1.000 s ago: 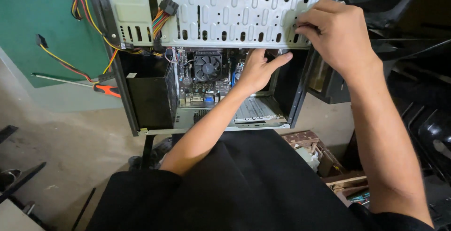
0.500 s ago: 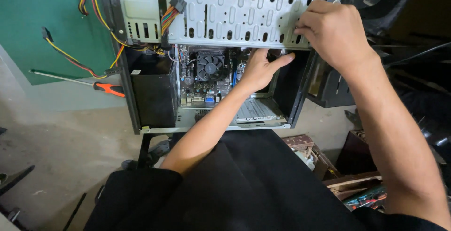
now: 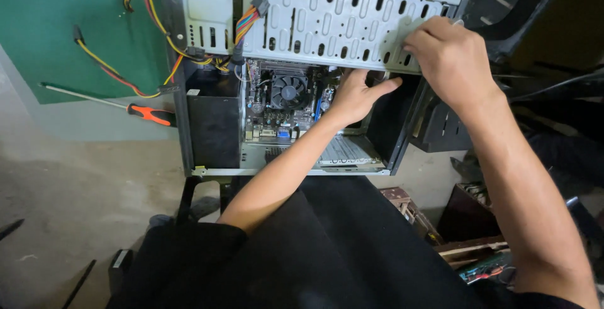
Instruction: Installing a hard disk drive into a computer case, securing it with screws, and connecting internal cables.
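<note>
My right hand (image 3: 452, 57) sits at the far end of the perforated grey metal drive cage (image 3: 327, 16) of the open grey computer case (image 3: 214, 133). Its grip is closed over the lower edge of that cage, fingers curled around the metal and the thumb side toward me. Just below and inward of that grip, my left hand (image 3: 357, 95) reaches into the case. Its fingers are stretched out and loosely spread, pointing toward the right hand, with the fingertips just beneath the cage edge. I cannot tell whether it pinches anything, since the palm faces away from me; it looks open and empty.

Beside the left hand, deeper in the case, lies the green motherboard with a round black cooling fan (image 3: 288, 91). Beyond the fan, away from both grips, a bundle of red, yellow and orange wires ending in a black plug (image 3: 246, 18) hangs over the cage. More of the same coloured wires (image 3: 113, 73) trail out across the green mat (image 3: 63, 26). On the far side of the case from my right grip, a screwdriver with an orange and black handle (image 3: 150, 115) lies at the edge of that mat, well apart from either hand. Below my forearms spreads dark black cloth (image 3: 327, 252).
</note>
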